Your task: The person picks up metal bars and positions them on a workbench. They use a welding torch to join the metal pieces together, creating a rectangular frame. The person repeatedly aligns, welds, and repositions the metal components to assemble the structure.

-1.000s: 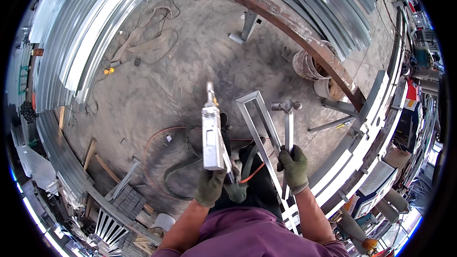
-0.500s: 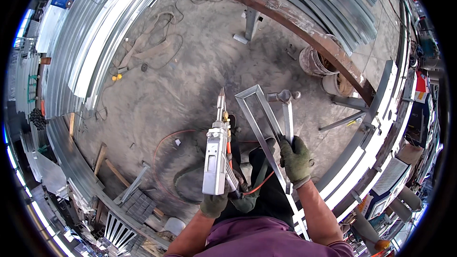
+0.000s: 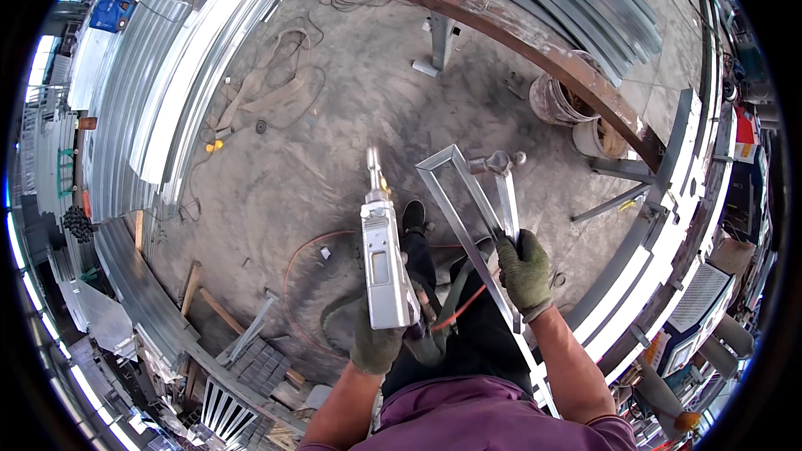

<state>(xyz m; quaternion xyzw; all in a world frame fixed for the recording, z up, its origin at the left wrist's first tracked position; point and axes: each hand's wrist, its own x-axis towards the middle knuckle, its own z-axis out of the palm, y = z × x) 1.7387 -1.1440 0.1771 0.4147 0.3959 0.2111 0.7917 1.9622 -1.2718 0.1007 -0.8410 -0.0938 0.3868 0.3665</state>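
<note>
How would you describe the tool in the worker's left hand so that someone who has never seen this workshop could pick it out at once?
Start at the bare concrete floor in the middle of the workshop, then find the person's gloved left hand near the lower edge. It grips a silver handheld tool, a boxy grey body narrowing to a thin nozzle that points away. Unlike the open metal frame in the right hand, it is solid and trails a cable.

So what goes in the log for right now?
left hand: holds silver welding gun | right hand: grips metal frame | floor: concrete
</note>
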